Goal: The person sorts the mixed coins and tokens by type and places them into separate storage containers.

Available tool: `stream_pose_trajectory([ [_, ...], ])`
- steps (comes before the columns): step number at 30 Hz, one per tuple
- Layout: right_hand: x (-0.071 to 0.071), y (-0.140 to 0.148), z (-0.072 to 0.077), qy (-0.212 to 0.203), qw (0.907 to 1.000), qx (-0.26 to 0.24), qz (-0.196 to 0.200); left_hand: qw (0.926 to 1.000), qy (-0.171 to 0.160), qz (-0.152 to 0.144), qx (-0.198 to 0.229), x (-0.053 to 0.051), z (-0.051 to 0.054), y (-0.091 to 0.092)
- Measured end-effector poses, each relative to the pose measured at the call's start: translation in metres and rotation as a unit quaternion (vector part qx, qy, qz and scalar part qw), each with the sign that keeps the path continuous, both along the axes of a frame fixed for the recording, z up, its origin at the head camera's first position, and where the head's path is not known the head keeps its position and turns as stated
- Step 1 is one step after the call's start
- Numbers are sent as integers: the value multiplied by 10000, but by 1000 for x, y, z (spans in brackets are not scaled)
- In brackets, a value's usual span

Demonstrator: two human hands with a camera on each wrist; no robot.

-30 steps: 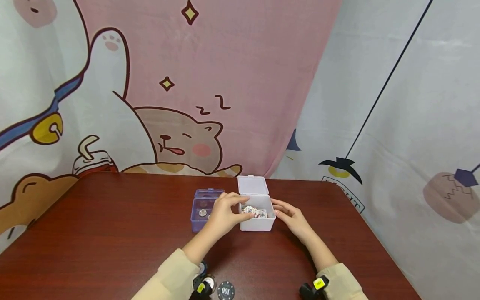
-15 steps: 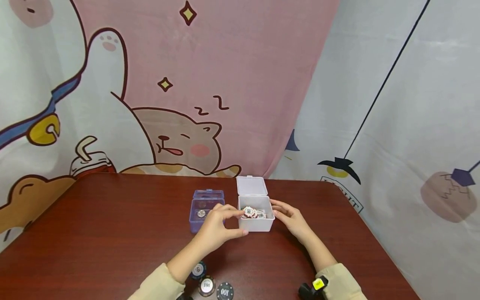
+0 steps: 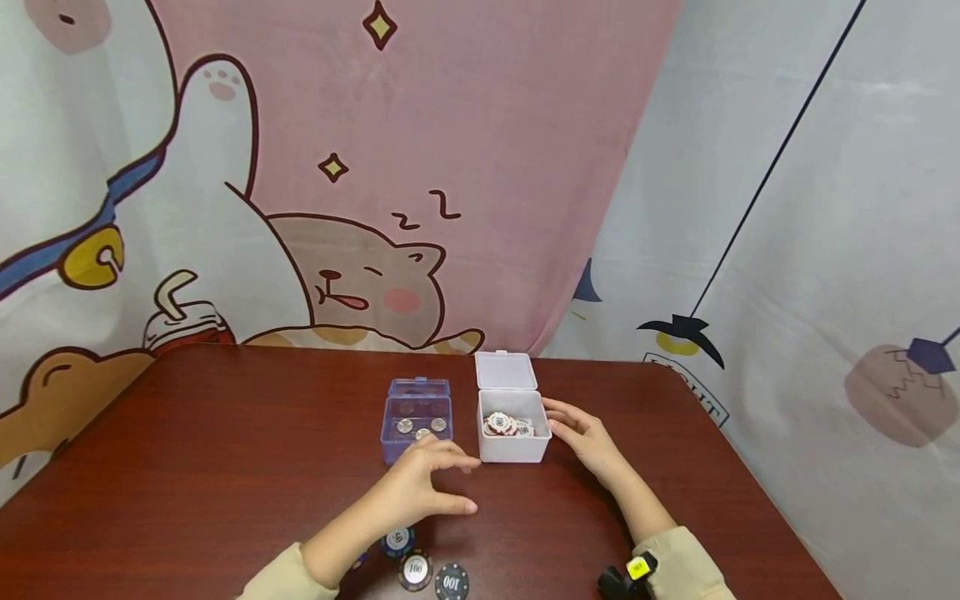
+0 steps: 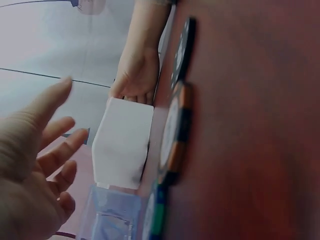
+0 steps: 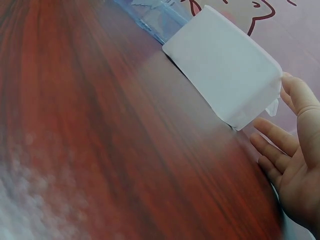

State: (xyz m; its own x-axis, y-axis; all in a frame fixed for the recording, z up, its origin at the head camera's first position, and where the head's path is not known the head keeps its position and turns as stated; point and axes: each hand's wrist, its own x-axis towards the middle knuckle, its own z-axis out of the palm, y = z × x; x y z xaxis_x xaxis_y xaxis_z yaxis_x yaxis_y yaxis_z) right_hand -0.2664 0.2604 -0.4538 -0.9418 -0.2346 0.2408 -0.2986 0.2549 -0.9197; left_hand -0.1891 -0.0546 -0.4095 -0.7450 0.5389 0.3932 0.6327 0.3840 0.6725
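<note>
My left hand (image 3: 420,483) hovers over the table in front of the two boxes, thumb and fingers spread apart, holding nothing. In the left wrist view the same hand (image 4: 35,165) also has its fingers apart. My right hand (image 3: 588,437) touches the right side of a white plastic box (image 3: 513,451) with its fingertips. That box has its lid up and holds several white-and-red poker chips (image 3: 500,423). To its left stands a translucent blue box (image 3: 392,447), lid raised, with silver coin-like discs (image 3: 405,426) inside.
Near the front edge lie a dark blue poker chip (image 3: 397,542), a black-rimmed chip (image 3: 416,570) and a grey chip (image 3: 452,582). Another chip (image 3: 358,562) is partly hidden by my left forearm. A printed curtain (image 3: 525,167) hangs behind the wooden table (image 3: 225,467).
My left hand has drawn back from the white box, towards the front and slightly left, uncovering the blue box and the loose chips. My right hand stays at the white box.
</note>
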Motion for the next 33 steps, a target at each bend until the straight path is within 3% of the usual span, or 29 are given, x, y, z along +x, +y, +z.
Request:
stream_pose_trajectory([
  [4, 0, 0, 0, 57, 10000, 18, -8, 9993, -113, -280, -241, 6, -7, -7],
  [9, 1, -1, 1, 56, 10000, 20, -8, 9971, -241, -680, -230, 13, -14, -14],
  [15, 1, -1, 0, 56, 10000, -9, 16, 9934, -169, -1121, -174, 20, -19, -23],
  [21, 1, 0, 0, 45, 10000, -5, 0, 9901, -422, -1293, -343, 27, -21, -27],
  [28, 1, 0, 0, 34, 10000, -10, -3, 9865, 12, -1420, -822, 33, -24, -24],
  [33, 0, 0, 0, 18, 10000, -2, -3, 9828, 99, -1414, -1185, 36, -26, -21],
])
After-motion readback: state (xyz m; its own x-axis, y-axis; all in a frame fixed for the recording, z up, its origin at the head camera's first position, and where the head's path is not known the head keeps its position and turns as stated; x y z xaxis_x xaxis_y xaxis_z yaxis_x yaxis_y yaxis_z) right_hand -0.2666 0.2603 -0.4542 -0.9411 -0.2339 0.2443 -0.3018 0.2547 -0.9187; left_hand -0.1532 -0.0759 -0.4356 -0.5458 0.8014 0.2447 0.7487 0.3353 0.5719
